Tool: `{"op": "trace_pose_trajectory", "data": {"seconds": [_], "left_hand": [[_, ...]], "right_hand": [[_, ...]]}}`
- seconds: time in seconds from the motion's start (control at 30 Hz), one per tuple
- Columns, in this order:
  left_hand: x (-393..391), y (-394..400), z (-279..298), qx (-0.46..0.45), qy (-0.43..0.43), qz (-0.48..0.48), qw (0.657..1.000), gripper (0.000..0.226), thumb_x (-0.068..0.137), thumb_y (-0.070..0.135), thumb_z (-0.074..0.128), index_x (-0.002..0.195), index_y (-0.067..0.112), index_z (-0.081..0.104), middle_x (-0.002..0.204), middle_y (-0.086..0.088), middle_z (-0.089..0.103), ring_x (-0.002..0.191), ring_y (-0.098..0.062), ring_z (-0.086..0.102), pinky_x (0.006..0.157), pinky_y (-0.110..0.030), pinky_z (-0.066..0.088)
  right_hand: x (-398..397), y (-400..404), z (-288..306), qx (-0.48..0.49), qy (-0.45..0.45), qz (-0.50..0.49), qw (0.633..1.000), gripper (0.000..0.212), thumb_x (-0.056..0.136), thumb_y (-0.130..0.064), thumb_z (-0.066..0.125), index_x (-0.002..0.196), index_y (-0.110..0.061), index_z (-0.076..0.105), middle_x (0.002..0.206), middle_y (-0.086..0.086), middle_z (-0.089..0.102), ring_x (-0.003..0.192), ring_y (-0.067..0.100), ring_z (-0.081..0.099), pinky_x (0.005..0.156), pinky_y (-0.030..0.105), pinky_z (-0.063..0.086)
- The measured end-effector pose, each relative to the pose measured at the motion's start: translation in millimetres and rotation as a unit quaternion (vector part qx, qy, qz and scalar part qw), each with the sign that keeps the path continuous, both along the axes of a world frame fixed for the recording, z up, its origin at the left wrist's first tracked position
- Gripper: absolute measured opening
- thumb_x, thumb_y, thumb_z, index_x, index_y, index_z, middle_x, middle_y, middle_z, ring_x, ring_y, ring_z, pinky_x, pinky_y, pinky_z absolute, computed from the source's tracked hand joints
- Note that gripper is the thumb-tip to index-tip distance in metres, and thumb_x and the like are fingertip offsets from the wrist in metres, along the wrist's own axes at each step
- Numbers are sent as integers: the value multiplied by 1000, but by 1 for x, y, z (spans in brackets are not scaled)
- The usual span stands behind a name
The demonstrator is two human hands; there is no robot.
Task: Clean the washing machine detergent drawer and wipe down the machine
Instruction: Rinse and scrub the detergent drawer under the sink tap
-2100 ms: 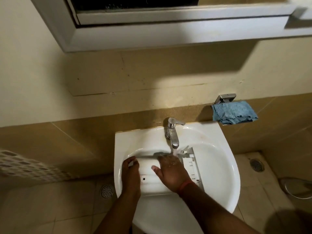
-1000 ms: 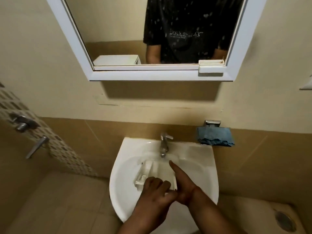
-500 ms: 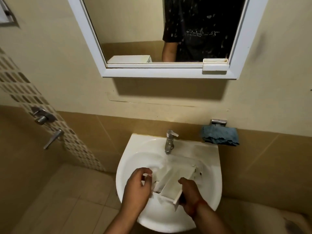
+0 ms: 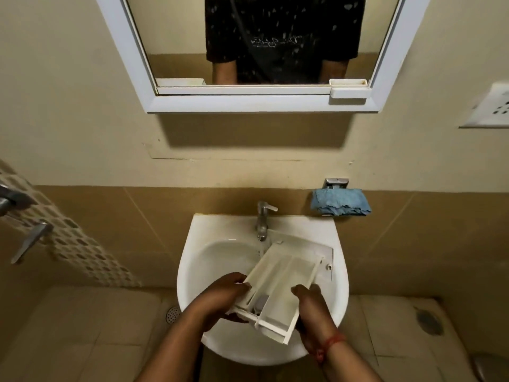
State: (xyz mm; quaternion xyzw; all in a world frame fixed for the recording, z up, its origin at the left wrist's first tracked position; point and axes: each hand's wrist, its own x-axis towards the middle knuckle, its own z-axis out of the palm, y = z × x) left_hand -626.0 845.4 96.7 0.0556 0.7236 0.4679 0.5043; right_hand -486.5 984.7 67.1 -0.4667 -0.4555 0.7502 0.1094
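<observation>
The white detergent drawer [image 4: 283,282] is held tilted over the white washbasin [image 4: 203,268], its open compartments facing up and its far end under the chrome tap [image 4: 263,219]. A thin stream of water runs from the tap onto that far end. My left hand [image 4: 223,296] grips the drawer's left side. My right hand [image 4: 309,307] grips its right side near the front corner. A blue cloth [image 4: 340,202] hangs on a chrome holder on the wall, right of the tap.
A white-framed mirror [image 4: 248,103] hangs above the basin and reflects a person's dark shirt. Wall taps [image 4: 16,205] stick out at the left. A white socket plate [image 4: 490,110] is on the right wall. Floor drains [image 4: 173,314] lie on the tiles below.
The drawer has been turned compartments-up and lifted at a slant under the tap. Both hands now hold its sides; one second ago the right hand had a finger stretched out over it.
</observation>
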Motion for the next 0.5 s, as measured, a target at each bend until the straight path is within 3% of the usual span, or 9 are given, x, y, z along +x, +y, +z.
{"op": "trace_pose_trajectory", "data": {"seconds": [0.07,0.13,0.23,0.37,0.5], "left_hand": [[-6,-4,-3,15,23,-6,1000,20,95,20,54,112,21,63,112,-11,66,94,-30,70,73,-41,60],[-12,-7,-6,23,55,-17,998,22,97,20,51,114,27,61,112,-3,67,98,-25,68,78,-40,59],[-17,-3,-5,31,97,-20,995,29,97,14,47,120,30,57,114,5,67,100,-19,66,84,-39,57],[-19,13,-5,6,169,-66,983,30,95,9,47,117,28,55,111,6,65,98,-14,62,78,-30,53],[-18,15,-16,23,138,-19,990,15,95,33,53,105,23,59,105,0,67,99,-20,65,95,-46,53]], "right_hand": [[-2,-4,-3,63,-2,25,998,31,94,-12,49,123,-22,45,112,10,63,99,30,64,76,45,58],[-7,-3,-5,138,2,67,988,46,91,-18,52,135,-28,40,119,1,63,104,21,63,90,46,54],[-17,6,0,208,11,117,971,51,97,-15,50,141,-32,32,121,-11,58,107,7,58,95,33,47],[-22,21,-1,250,11,132,959,55,99,-20,49,148,-32,28,137,-6,52,119,12,53,105,38,43],[-12,22,-10,268,19,135,954,53,100,-20,48,146,-36,28,137,-9,51,121,8,52,101,28,41]]}}
